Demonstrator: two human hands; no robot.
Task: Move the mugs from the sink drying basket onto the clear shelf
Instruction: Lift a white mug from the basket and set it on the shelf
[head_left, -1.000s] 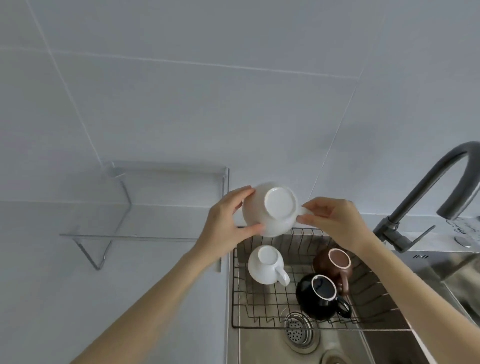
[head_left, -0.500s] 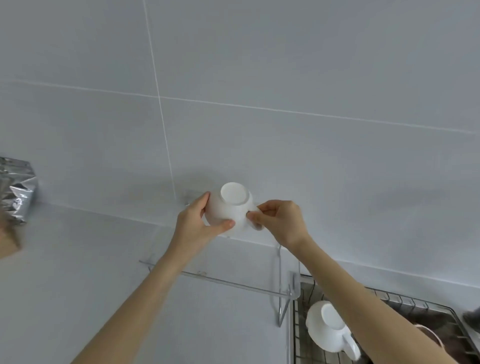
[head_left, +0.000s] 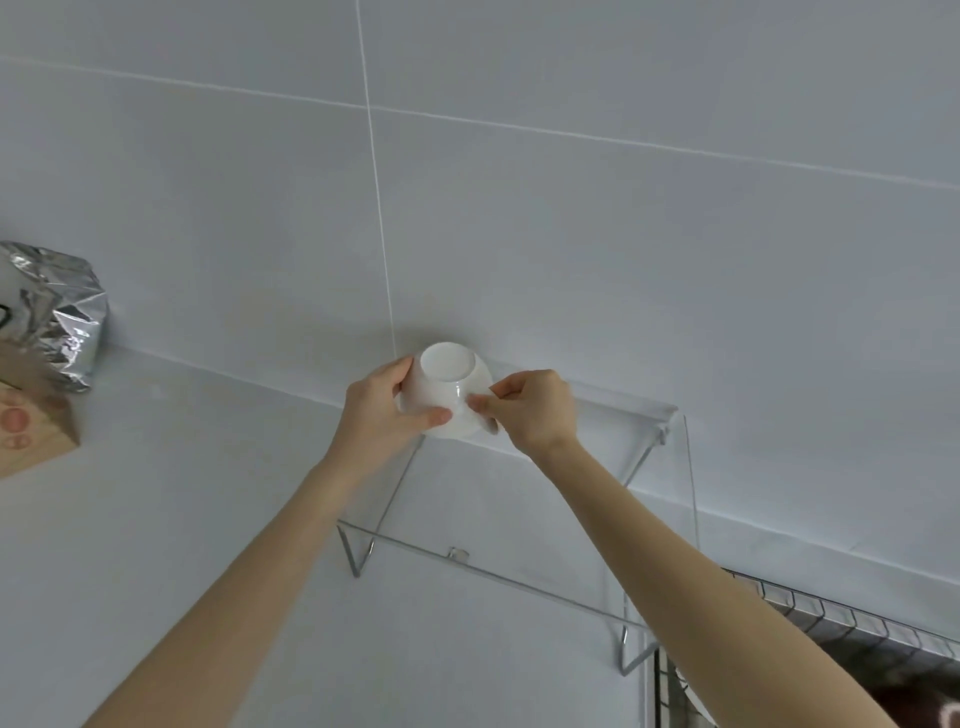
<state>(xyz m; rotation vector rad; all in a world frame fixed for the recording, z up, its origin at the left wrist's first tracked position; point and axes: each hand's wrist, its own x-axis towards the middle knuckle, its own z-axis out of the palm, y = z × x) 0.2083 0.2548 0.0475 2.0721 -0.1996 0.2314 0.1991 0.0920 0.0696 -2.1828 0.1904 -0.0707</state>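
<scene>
A white mug (head_left: 445, 382) is held upside down, base facing me, at the far left corner of the clear shelf (head_left: 519, 509). My left hand (head_left: 382, 415) grips its left side with thumb and fingers. My right hand (head_left: 530, 410) pinches its handle on the right. The mug's rim is at or just above the shelf top; I cannot tell if it touches. The wire sink drying basket (head_left: 852, 623) shows at the bottom right, mostly hidden by my right forearm, with a sliver of another white mug (head_left: 688, 693) inside.
A crumpled silver foil bag (head_left: 54, 312) and a brown cardboard box (head_left: 28, 426) stand on the counter at the far left. The tiled wall rises right behind the shelf. The shelf rests on thin metal legs (head_left: 363, 551).
Both hands carried the mug leftward and farther away, from above the basket to the shelf's far left corner. The view swung left, so the basket slid to the bottom right.
</scene>
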